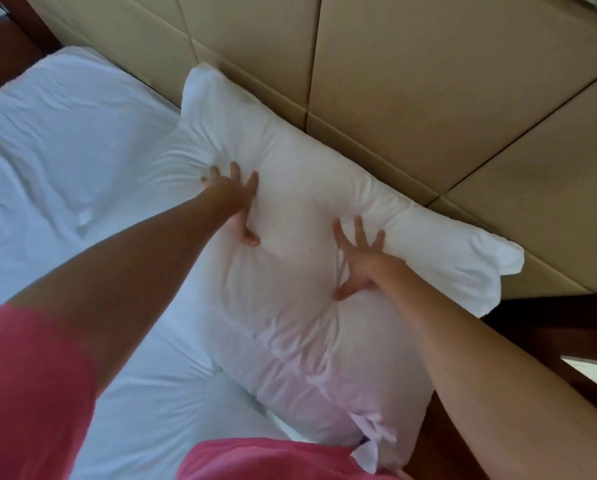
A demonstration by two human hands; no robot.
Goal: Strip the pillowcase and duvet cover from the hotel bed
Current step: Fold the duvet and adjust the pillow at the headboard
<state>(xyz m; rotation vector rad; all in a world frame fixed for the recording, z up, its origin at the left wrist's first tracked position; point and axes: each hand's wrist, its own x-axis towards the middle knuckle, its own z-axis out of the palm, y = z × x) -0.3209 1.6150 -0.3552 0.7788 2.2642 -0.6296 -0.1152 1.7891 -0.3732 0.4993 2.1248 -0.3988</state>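
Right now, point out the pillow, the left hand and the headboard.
pillow [300,271], head view, middle of the white case.
left hand [236,202], head view, back of the hand.
headboard [428,81], head view, a tan padded panel.

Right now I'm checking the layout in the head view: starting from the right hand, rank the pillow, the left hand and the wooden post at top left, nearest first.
1. Pillow: directly under the right hand, touching.
2. Left hand: to its left, also on the pillow.
3. Wooden post: far top-left corner, beyond the bed.

The padded headboard [428,98] touches the pillow's [290,271] far edge, blocking reach behind it, while the white sheet [65,150] at left lies open.
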